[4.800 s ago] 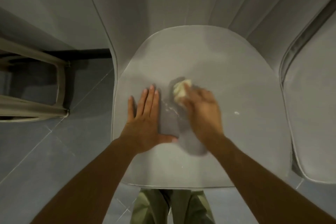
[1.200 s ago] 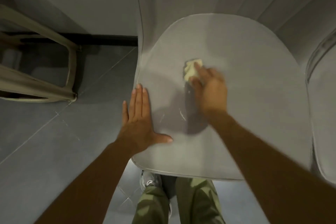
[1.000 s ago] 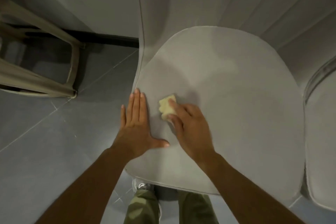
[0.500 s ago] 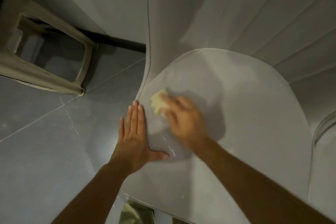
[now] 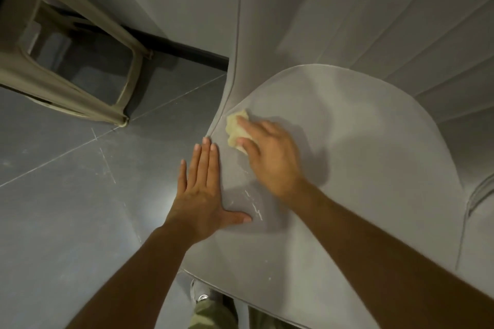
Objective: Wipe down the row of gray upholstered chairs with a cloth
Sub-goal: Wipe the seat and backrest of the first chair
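One broad gray upholstered chair (image 5: 361,181) fills the right of the view, its rounded seat cushion below a backrest stitched in long channels; the top of the backrest and the seat's front right corner are cut off by the frame. Left of it lies the gray tiled floor (image 5: 66,208), with a black skirting strip (image 5: 187,52) along the wall. A beige plastic stool (image 5: 77,80) stands at the upper left, partly out of frame. At the far right edge only a sliver of a second gray upholstered chair (image 5: 478,235) shows.

The left hand (image 5: 203,195) lies flat on the seat's left border, fingers straight and together, thumb spread out to the right, holding nothing. The right hand (image 5: 270,157) sits just beside it, farther up the seat, and is slightly blurred. Its forefinger lies over the top of a small crumpled pale-yellow cloth (image 5: 235,127) and its thumb closes against the lower side, so the cloth is pinched and pressed onto the cushion. The cloth rests at the seat's back left corner, close to where the cushion meets the backrest; part of it is hidden under the fingers.

Thin white streaks (image 5: 254,203) mark the fabric between thumb and right wrist. At the bottom edge, a pale shoe (image 5: 199,294) and olive trouser legs (image 5: 211,315) show beneath the seat's front rim.
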Tool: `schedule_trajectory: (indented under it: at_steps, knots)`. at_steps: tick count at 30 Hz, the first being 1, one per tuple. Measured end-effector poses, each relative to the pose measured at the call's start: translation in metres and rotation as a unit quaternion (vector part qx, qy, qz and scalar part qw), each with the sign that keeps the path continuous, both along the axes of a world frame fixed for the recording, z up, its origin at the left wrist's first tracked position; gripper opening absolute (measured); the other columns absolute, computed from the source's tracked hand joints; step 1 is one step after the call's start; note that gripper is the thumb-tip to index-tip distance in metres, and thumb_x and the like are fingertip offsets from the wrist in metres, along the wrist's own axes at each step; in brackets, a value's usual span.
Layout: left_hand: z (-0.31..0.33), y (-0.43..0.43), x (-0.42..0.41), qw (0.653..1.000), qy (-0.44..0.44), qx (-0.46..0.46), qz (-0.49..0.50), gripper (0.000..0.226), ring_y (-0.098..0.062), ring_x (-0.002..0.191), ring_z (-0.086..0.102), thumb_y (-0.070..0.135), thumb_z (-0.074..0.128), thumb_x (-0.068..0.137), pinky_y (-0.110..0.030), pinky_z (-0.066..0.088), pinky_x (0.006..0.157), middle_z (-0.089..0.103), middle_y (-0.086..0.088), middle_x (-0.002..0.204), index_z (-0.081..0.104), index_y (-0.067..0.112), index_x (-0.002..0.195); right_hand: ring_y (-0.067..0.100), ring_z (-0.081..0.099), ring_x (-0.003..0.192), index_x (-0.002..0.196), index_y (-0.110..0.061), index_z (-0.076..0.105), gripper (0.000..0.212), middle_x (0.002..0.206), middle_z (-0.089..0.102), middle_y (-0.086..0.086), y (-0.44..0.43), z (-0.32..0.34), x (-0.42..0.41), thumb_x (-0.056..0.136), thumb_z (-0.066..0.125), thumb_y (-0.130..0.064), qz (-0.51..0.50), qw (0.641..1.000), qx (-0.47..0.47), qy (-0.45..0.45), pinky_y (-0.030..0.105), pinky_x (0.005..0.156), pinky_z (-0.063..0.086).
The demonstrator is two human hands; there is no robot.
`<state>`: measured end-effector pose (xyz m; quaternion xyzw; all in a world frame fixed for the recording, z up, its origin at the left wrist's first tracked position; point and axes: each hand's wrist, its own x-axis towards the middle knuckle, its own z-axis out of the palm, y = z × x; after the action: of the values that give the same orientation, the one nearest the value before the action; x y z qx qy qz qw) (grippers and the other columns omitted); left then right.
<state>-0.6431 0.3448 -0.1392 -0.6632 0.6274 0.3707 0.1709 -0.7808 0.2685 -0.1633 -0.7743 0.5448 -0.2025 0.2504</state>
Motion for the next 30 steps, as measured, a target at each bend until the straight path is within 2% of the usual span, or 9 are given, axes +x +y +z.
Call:
schedule_trajectory:
  at_steps: [3, 6, 12, 14, 17, 20, 22, 26, 30]
  knots:
    - [0.004, 0.014, 0.004, 1.0, 0.008, 0.007, 0.013, 0.134, -0.008, 0.117, -0.057, 0.087, 0.042, 0.05, -0.031, -0.034, 0.098, -0.066, 0.011, 0.119, -0.063, 0.029, 0.108, 0.036, 0.057, 0.094, 0.13, -0.013, 0.056, 0.042, 0.107, 0.062, 0.019, -0.027, 0.006, -0.019, 0.09, 0.049, -0.023, -0.094, 0.995, -0.025, -0.011, 0.037, 0.083, 0.041]
    - [0.0, 0.022, 0.005, 1.0, 0.016, -0.004, 0.027, 0.135, -0.011, 0.116, -0.056, 0.086, 0.047, 0.051, -0.03, -0.035, 0.096, -0.065, 0.012, 0.117, -0.064, 0.032, 0.105, 0.033, 0.048, 0.111, 0.136, -0.02, 0.049, 0.041, 0.125, 0.055, 0.014, -0.051, 0.001, -0.026, 0.095, 0.05, -0.022, -0.165, 0.984, 0.016, 0.069, 0.036, 0.095, 0.032]
    - [-0.004, 0.029, 0.01, 1.0, 0.013, -0.02, 0.016, 0.139, -0.018, 0.121, -0.053, 0.098, 0.03, 0.042, -0.038, -0.024, 0.108, -0.064, 0.005, 0.121, -0.059, 0.019, 0.113, 0.031, 0.064, 0.082, 0.117, -0.016, 0.066, 0.04, 0.101, 0.069, 0.007, 0.071, -0.006, 0.024, 0.095, 0.038, -0.034, 0.025, 0.999, 0.02, -0.01, 0.04, 0.079, 0.039]
    - [-0.002, 0.046, 0.017, 1.0, 0.016, -0.015, 0.019, 0.135, -0.017, 0.122, -0.051, 0.093, 0.039, 0.05, -0.037, -0.024, 0.107, -0.062, 0.006, 0.122, -0.056, 0.021, 0.114, 0.032, 0.063, 0.083, 0.118, -0.017, 0.065, 0.046, 0.102, 0.068, 0.007, 0.091, 0.0, 0.018, 0.097, 0.032, -0.041, 0.071, 0.996, 0.042, -0.018, 0.04, 0.079, 0.039]
    - [0.001, 0.068, 0.027, 0.999, 0.032, -0.021, 0.036, 0.137, -0.012, 0.125, -0.045, 0.08, 0.06, 0.059, -0.035, -0.024, 0.105, -0.057, 0.011, 0.123, -0.053, 0.025, 0.114, 0.035, 0.06, 0.086, 0.119, -0.013, 0.065, 0.041, 0.101, 0.066, 0.013, 0.07, 0.009, -0.001, 0.092, 0.041, -0.031, 0.022, 0.999, 0.018, -0.035, 0.041, 0.08, 0.043]
    - [-0.003, 0.073, 0.032, 0.998, 0.047, -0.027, 0.029, 0.139, -0.011, 0.125, -0.043, 0.076, 0.064, 0.059, -0.035, -0.023, 0.106, -0.057, 0.013, 0.121, -0.055, 0.027, 0.111, 0.037, 0.056, 0.093, 0.119, -0.014, 0.065, 0.039, 0.107, 0.063, 0.013, 0.058, 0.003, -0.022, 0.088, 0.045, -0.029, -0.08, 0.997, 0.016, 0.007, 0.039, 0.085, 0.036]
    - [-0.006, 0.073, 0.031, 0.997, 0.057, -0.037, 0.027, 0.14, -0.011, 0.127, -0.042, 0.075, 0.066, 0.059, -0.035, -0.021, 0.106, -0.055, 0.012, 0.124, -0.053, 0.027, 0.113, 0.035, 0.057, 0.087, 0.117, -0.015, 0.066, 0.04, 0.103, 0.063, 0.012, 0.085, -0.003, -0.018, 0.088, 0.044, -0.031, -0.065, 0.998, 0.007, 0.023, 0.038, 0.08, 0.04]
    - [-0.008, 0.076, 0.032, 0.997, 0.057, -0.047, 0.016, 0.137, -0.014, 0.126, -0.043, 0.081, 0.057, 0.056, -0.035, -0.022, 0.106, -0.053, 0.005, 0.13, -0.05, 0.023, 0.118, 0.031, 0.059, 0.075, 0.113, -0.017, 0.068, 0.038, 0.097, 0.065, 0.007, 0.148, 0.002, 0.001, 0.087, 0.045, -0.032, -0.015, 0.999, -0.005, 0.046, 0.035, 0.067, 0.05]
    - [-0.007, 0.089, 0.035, 0.997, 0.053, -0.051, -0.032, 0.136, -0.017, 0.123, -0.05, 0.086, 0.047, 0.052, -0.035, -0.026, 0.105, -0.057, 0.002, 0.128, -0.051, 0.02, 0.12, 0.029, 0.056, 0.092, 0.118, -0.022, 0.064, 0.039, 0.107, 0.063, 0.008, 0.141, 0.016, -0.01, 0.09, 0.041, -0.036, -0.055, 0.998, 0.014, 0.025, 0.034, 0.08, 0.047]
